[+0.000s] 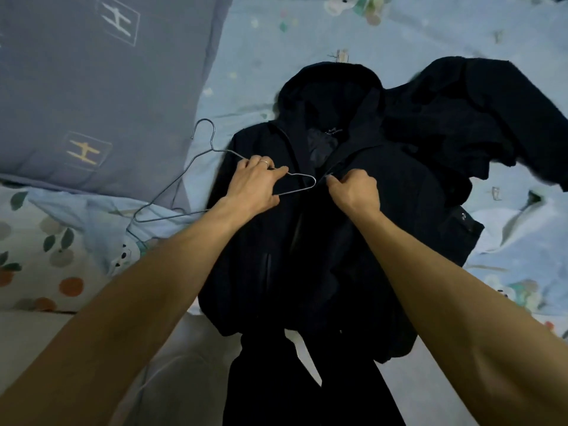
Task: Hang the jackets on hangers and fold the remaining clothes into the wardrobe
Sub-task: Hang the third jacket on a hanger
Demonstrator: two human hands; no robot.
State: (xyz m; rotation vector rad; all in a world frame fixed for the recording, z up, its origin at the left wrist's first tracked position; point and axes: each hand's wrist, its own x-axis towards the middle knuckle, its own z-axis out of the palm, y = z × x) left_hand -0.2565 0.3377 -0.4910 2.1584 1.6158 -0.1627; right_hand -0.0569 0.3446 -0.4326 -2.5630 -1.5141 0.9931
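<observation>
Left hand [253, 182] grips hanger [172, 192]; right hand [353, 190] pinches jacket [307, 256].

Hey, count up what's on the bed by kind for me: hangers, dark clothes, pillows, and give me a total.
Wire hangers: 1, the wire hanger, held by the left hand
Dark garments: 2, the hooded jacket, pinched at its front edge by the right hand, and a second dark garment beside it
Pillows: 1, the grey-blue pillow
Total: 4
</observation>
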